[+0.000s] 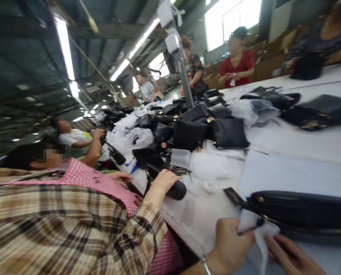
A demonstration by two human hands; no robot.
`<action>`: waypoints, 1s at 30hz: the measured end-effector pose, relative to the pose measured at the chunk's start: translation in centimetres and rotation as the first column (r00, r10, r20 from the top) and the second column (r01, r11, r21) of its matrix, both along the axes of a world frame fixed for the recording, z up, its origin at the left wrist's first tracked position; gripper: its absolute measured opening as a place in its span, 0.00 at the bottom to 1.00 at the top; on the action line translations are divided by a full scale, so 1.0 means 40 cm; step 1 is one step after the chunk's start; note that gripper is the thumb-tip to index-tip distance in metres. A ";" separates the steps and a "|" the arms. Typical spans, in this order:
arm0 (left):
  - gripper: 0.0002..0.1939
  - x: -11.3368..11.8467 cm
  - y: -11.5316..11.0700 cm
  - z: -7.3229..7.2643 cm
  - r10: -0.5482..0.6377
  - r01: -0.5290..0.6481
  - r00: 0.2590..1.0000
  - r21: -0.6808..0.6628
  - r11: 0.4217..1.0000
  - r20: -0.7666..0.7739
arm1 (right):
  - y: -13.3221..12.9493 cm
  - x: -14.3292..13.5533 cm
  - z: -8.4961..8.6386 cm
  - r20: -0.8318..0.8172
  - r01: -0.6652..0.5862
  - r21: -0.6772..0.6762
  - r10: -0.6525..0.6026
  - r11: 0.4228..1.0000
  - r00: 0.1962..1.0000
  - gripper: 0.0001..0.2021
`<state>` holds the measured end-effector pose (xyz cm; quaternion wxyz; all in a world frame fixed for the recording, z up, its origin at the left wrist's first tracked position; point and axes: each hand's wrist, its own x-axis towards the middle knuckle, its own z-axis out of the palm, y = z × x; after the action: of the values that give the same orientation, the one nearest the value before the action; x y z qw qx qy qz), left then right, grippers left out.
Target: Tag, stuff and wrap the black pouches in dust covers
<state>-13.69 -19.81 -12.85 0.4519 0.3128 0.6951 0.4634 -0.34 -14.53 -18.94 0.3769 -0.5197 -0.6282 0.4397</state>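
Observation:
My left hand (230, 244), with a bracelet at its wrist, is closed on a piece of white wrapping (247, 219) and a dark strap end at the lower right. Close beside it, my right hand (293, 256) has its fingers on a hanging fold of the same thin white wrapping; its lower part is cut off by the frame. Just beyond both hands lies a black handbag (299, 208) with gold-coloured metal fittings. A black hang tag (233, 195) sticks out from its left end. Motion blurs the fingertips somewhat.
A co-worker in a plaid sleeve (142, 229) sits close on the left, one hand (164, 181) on a black bag (177, 190). Several black bags (190, 133) and clear plastic wrapping (253, 110) cover the white table (291, 141). A metal post (183, 68) rises midway; other people stand around.

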 end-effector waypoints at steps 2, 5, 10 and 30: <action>0.21 0.008 -0.005 0.006 -0.035 0.037 0.998 0.034 0.999 -0.054 | -0.025 0.009 0.023 -0.060 -0.028 -0.136 0.020 0.990 0.998 0.19; 0.22 0.008 -0.007 0.030 -0.078 0.086 0.989 0.069 0.994 -0.122 | -0.042 -0.012 0.053 -0.269 -0.078 -0.277 0.001 0.958 0.963 0.20; 0.21 0.012 -0.023 0.051 -0.112 0.143 0.976 0.158 0.977 -0.185 | -0.046 -0.040 0.078 -0.339 -0.031 -0.277 -0.068 0.960 0.938 0.19; 0.23 0.018 -0.035 -0.023 0.001 0.289 0.493 0.165 0.943 -0.870 | -0.020 -0.083 0.073 -0.116 -0.009 0.092 0.019 0.996 0.993 0.19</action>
<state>-12.98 -21.22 -13.76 0.0332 0.6211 0.7220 0.3029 -3.66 -15.32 -16.00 0.4331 -0.4710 -0.6281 0.4429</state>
